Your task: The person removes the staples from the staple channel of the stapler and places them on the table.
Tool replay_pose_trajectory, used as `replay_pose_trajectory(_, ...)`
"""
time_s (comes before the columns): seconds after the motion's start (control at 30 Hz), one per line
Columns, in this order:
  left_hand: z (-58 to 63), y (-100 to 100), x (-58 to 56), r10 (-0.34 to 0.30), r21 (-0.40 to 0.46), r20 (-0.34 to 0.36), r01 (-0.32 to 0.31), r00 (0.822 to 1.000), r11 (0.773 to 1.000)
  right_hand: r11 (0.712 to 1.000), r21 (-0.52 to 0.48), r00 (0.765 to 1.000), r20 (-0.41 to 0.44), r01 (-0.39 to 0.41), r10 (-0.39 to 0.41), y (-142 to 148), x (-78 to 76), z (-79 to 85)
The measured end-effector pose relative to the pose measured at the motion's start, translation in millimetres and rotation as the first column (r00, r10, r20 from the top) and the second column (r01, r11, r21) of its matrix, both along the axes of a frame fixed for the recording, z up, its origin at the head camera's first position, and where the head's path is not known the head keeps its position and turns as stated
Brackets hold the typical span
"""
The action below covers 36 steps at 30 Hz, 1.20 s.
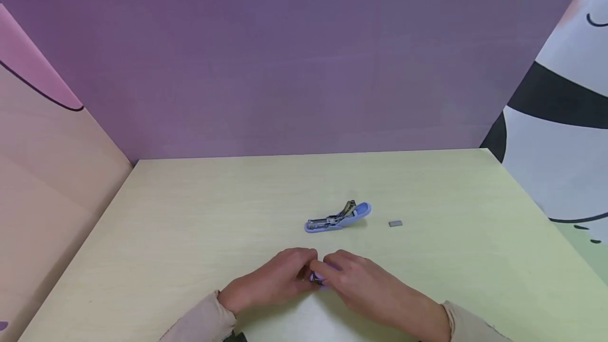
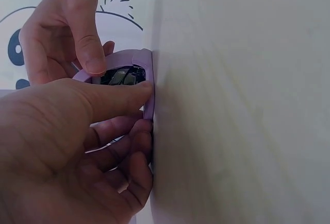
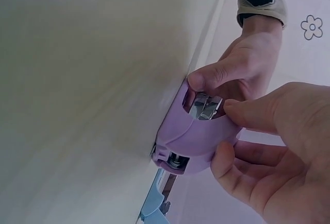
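Observation:
A purple stapler [image 3: 180,136] with exposed metal parts stands against the tabletop between my two hands; in the head view the fingers mostly cover it. My left hand [image 1: 280,278] grips one side, its thumb [image 2: 124,98] lying along the purple rim and its other fingers curled below. From the opposite side my right hand [image 1: 366,285] pinches the body between thumb and fingers, the thumb close to the shiny metal piece [image 3: 206,106]. Just beyond the hands lies a blue stapler [image 1: 349,220], spread open with its metal magazine partly raised.
A small grey strip of staples [image 1: 395,223] lies right of the blue stapler. The pale wooden table [image 1: 214,199] meets a purple wall [image 1: 304,67] at the back, with printed side panels left and right.

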<state>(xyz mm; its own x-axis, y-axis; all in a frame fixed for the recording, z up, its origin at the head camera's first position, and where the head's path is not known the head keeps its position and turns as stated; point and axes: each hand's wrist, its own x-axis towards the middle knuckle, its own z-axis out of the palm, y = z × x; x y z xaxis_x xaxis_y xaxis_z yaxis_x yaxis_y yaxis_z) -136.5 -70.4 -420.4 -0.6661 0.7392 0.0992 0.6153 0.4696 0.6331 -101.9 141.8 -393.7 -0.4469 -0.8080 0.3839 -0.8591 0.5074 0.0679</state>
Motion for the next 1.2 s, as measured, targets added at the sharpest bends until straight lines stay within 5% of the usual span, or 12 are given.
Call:
replay_pose_trajectory(0.5,-1.7,1.2,0.7,-0.029,0.020,-0.008,0.029,1.000,0.999,0.999,-0.041,1.000,-0.015,-0.020,0.020,3.2,1.7,-1.6)
replay_pose_trajectory(0.9,-2.6,-3.2,0.6,0.002,0.023,0.063,-0.004,0.998,1.000,0.983,-0.181,0.977,0.211,0.034,0.005,9.8,1.7,9.2)
replay_pose_trajectory(1.2,-2.3,-2.1,-1.8,-0.005,-0.001,0.048,0.005,0.999,1.000,0.980,-0.173,0.992,0.098,0.094,-0.078,10.7,3.1,9.3)
